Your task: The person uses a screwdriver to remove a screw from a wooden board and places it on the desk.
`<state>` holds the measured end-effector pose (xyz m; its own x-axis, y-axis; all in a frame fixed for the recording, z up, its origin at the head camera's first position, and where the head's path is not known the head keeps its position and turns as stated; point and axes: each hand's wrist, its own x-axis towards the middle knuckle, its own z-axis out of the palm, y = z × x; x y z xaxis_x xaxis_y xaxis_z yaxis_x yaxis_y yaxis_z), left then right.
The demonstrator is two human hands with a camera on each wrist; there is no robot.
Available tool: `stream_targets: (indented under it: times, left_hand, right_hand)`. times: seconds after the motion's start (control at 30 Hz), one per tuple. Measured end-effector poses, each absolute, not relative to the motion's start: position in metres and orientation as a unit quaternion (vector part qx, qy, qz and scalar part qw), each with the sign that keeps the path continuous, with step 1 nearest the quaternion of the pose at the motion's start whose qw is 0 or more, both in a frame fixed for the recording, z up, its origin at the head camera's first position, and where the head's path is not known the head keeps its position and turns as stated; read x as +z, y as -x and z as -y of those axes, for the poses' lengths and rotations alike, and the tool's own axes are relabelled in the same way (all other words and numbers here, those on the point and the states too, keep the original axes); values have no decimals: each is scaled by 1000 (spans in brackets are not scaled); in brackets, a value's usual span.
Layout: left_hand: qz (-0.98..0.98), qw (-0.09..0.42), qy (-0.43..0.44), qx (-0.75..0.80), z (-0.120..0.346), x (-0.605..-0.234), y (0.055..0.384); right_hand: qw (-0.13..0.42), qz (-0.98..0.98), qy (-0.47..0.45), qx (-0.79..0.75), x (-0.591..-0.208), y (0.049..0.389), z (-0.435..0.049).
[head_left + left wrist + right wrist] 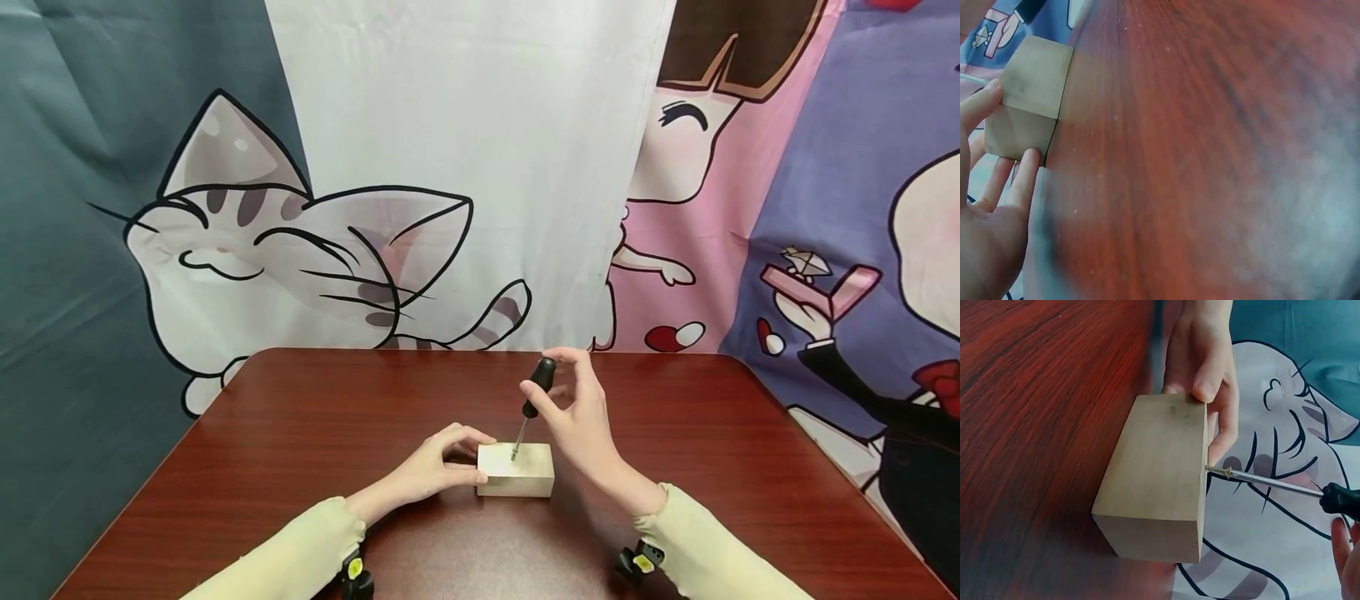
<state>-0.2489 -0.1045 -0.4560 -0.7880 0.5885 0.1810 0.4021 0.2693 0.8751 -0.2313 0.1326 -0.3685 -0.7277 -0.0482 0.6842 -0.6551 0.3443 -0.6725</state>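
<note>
at the left of the head view a cloth (97, 250) with a drawn cat (225, 308) hangs behind a red-brown table (300, 433). a pale sleeve (292, 550) rises from the lower left to a black device (358, 583) with a yellow label (355, 568); its mark is too small to read. next comes the left hand (423, 475), in the lower middle, pinching the left end of the block (517, 486) between thumb and fingers, thumb on the near side. the block is plain and pale, lying on the table just below the frame's centre; the left wrist view shows it at the upper left. a brass-coloured screw (1217, 469) stands in its top face, though how deep it sits is hard to judge from here. the driver (538, 390) leans a little right, its shaft running down to the screw's head. right of that, the right hand (583, 421) pinches the black handle between thumb and fingers. below it, a second black device (626, 562) carries another yellow label (642, 564), also unreadable, beside the other sleeve (712, 546). at the far right of the frame, a drawn hand holds up an open pink box (855, 292) with a gem (808, 263) in it.
</note>
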Motion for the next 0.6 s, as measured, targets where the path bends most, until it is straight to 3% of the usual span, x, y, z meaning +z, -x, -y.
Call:
stream_targets:
  times: [0.4,0.6]
  left_hand:
    - [-794,80,-324,508,105,-456,250]
    - [-792,88,-319,514,104,-457,250]
  right_hand:
    - [256,757,-237,552,-365,234,-140]
    - [208,725,-275,596,-366,235,-142]
